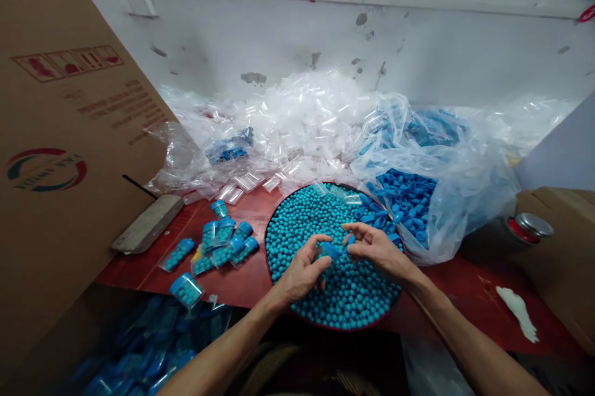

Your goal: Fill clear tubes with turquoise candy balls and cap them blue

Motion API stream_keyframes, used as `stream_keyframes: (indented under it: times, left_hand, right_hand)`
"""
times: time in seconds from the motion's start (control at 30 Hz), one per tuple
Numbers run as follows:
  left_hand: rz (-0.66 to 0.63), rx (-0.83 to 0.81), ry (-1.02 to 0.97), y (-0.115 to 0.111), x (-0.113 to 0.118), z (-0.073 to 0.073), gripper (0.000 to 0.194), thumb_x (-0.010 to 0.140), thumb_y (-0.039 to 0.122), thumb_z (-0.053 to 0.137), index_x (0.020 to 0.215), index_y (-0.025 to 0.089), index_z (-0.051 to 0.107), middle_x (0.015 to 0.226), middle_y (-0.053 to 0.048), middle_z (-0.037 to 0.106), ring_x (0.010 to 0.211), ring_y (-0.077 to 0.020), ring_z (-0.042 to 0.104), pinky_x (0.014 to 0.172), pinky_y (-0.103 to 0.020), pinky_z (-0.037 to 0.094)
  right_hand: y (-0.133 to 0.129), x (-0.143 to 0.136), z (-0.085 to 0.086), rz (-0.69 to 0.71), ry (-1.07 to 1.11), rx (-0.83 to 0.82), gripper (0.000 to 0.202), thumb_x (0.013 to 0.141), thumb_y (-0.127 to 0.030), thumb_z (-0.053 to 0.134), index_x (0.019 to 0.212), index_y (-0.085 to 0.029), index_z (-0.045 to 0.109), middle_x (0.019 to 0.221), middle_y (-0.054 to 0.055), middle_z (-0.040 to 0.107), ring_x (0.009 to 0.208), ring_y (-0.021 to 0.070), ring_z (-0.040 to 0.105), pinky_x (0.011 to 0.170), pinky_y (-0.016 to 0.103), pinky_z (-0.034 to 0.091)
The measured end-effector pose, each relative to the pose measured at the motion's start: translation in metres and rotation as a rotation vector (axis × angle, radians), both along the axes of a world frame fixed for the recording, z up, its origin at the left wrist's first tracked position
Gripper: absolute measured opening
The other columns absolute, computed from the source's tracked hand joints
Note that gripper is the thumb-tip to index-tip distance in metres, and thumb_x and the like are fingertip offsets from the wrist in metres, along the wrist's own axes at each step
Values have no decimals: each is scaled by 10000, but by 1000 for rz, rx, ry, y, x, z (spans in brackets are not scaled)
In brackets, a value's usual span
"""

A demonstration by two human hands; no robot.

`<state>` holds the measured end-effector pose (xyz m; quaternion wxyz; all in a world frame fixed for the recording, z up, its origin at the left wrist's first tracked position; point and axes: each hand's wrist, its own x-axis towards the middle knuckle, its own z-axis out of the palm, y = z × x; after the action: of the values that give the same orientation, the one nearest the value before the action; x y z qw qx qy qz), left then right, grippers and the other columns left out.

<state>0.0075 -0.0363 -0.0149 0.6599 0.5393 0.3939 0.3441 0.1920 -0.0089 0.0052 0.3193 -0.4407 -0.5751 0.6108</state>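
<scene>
A round red-rimmed tray (266,247) full of small turquoise balls (344,303) lies before me, and both hands are over it. My left hand (301,269) is closed around a small clear plastic container (329,251) that shows blue; how full it is I cannot make out. Just to its right, my right hand (376,251) pinches a small blue cap (351,239) between thumb and fingers. Loose blue caps (372,213) lie on the tray's right side, spilling from a clear plastic bag (458,198). Several filled containers with blue caps (186,290) lie left of the tray.
A heap of clear empty containers (316,117) stands along the white wall (209,36). At left are a large cardboard box (83,136) and a grey block (149,222). Rightward on the red table (242,287) stand a silver-lidded jar (532,225) and another carton (558,247).
</scene>
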Motion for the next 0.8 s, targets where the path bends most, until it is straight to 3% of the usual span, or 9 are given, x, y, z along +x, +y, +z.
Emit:
stream_keyframes:
  times: [0.1, 0.2, 0.3, 0.4, 0.57, 0.7, 0.8]
  left_hand:
    - [55, 68, 71, -2, 2, 8, 484, 788, 288, 458, 1243, 237, 301, 781, 13, 532, 471, -59, 463, 448, -193, 411]
    - [156, 210, 123, -3, 6, 15, 490, 784, 249, 463, 1256, 226, 336, 1011, -39, 552, 804, -144, 536, 730, -265, 440]
    - [177, 248, 93, -4, 9, 17, 432, 776, 203, 459, 1204, 200, 399, 1118, -37, 521, 978, -169, 481, 882, -290, 359]
    - [175, 209, 34, -4, 13, 15, 371, 770, 193, 459, 1140, 188, 429, 1032, -27, 552, 910, -155, 503, 837, -279, 376]
    - [216, 109, -19, -2, 17, 14, 276, 741, 213, 506, 1012, 178, 464, 840, -2, 568, 759, -127, 515, 710, -241, 396]
    - [271, 17, -112, -1, 19, 13, 251, 729, 228, 530, 962, 175, 454, 724, 27, 543, 652, -91, 495, 643, -209, 380]
    - [289, -10, -150, -2, 20, 9, 265, 707, 242, 555, 943, 175, 455, 701, 32, 538, 630, -89, 492, 631, -208, 380]
  right_hand:
    - [-1, -10, 1, -103, -49, 73, 419, 713, -261, 558, 1107, -169, 447, 816, 24, 564, 629, 128, 545, 605, 291, 465]
    - [-13, -20, 1, -48, -263, 382, 338, 802, -296, 452, 1124, -193, 459, 1038, 96, 554, 918, 209, 541, 810, 377, 431]
    - [-28, -26, -5, 61, -473, 622, 587, 744, -351, 536, 1252, -174, 302, 1162, 140, 467, 1037, 269, 479, 834, 419, 421]
    - [-34, -31, -13, 9, -641, 704, 771, 657, -363, 615, 1275, -156, 204, 1120, 156, 461, 936, 286, 529, 708, 413, 477]
    - [-29, -39, -13, -27, -753, 773, 591, 660, -337, 575, 1161, -146, 328, 989, 126, 509, 883, 274, 546, 679, 387, 485]
    - [-24, -41, -6, 5, -736, 793, 557, 628, -336, 586, 1105, -141, 374, 960, 116, 517, 885, 265, 543, 697, 379, 478]
    - [-23, -41, -11, 10, -693, 791, 555, 623, -321, 582, 1104, -141, 372, 944, 110, 524, 852, 252, 552, 678, 367, 479]
